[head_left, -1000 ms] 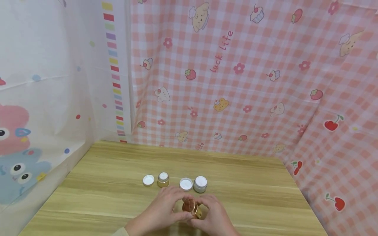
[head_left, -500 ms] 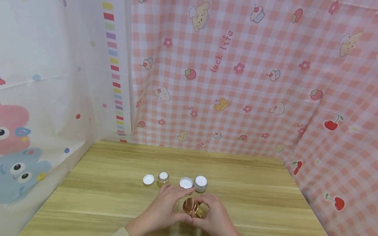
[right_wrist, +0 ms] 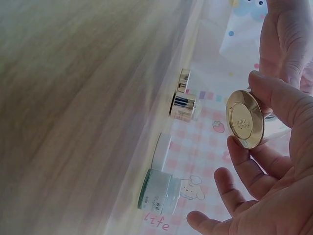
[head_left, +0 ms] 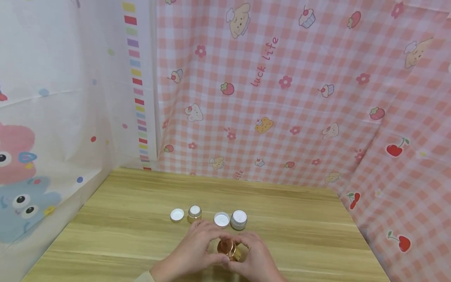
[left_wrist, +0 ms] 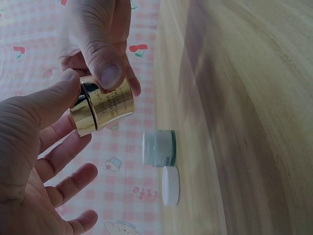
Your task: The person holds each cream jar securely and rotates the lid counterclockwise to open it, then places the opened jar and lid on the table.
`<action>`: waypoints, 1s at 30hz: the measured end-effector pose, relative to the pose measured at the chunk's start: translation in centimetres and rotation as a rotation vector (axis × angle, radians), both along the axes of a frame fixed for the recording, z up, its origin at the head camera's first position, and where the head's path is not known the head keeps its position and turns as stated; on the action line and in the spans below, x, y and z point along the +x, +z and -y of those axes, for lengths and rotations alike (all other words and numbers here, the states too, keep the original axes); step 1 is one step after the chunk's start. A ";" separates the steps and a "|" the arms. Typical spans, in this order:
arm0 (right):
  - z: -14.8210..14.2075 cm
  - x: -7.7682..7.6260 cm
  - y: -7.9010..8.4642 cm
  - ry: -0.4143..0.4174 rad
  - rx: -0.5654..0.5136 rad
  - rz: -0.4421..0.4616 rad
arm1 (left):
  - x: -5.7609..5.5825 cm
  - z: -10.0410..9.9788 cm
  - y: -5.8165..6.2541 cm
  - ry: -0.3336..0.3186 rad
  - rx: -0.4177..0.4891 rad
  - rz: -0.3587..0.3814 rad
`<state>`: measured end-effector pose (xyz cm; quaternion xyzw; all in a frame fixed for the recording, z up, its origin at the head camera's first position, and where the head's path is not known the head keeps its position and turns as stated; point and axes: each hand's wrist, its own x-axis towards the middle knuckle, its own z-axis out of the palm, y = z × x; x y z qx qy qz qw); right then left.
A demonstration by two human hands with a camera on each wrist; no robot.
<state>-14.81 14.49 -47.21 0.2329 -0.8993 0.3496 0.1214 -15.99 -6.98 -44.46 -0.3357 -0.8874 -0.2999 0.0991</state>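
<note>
A shiny gold cosmetic jar (left_wrist: 115, 100) is held tilted above the table, between both hands. My left hand (head_left: 193, 246) pinches its lid (left_wrist: 85, 115) between thumb and fingers, the other fingers spread in the left wrist view. My right hand (head_left: 258, 256) grips the jar's body around its sides. In the right wrist view the jar's stamped round base (right_wrist: 243, 121) faces the camera. A thin dark line shows between lid and body in the left wrist view; whether the lid is loose cannot be told.
Beyond the hands stand a small gold jar (head_left: 195, 215), its upturned lid (head_left: 177, 215) to its left, and a pale green glass jar (head_left: 239, 221) beside a white-lined lid (head_left: 222, 220). The wooden table (head_left: 299, 235) meets checked cloth (head_left: 282, 105) behind.
Half a second ago the left fingers were lifted off the lid; now they are back around it. The right hand and the jar stay nearly in place.
</note>
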 end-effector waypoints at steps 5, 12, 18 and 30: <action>0.0 0.0 0.0 0.005 0.006 0.013 | 0.0 0.0 -0.1 0.014 0.021 0.010; 0.1 0.0 0.1 0.001 0.006 0.032 | 0.0 0.0 0.0 0.028 0.027 0.021; 0.2 0.2 0.4 0.006 0.013 0.039 | 0.1 -0.1 -0.1 0.037 0.030 0.013; 0.1 0.2 0.6 -0.024 0.024 0.094 | -0.1 0.3 -0.2 -0.005 0.002 -0.033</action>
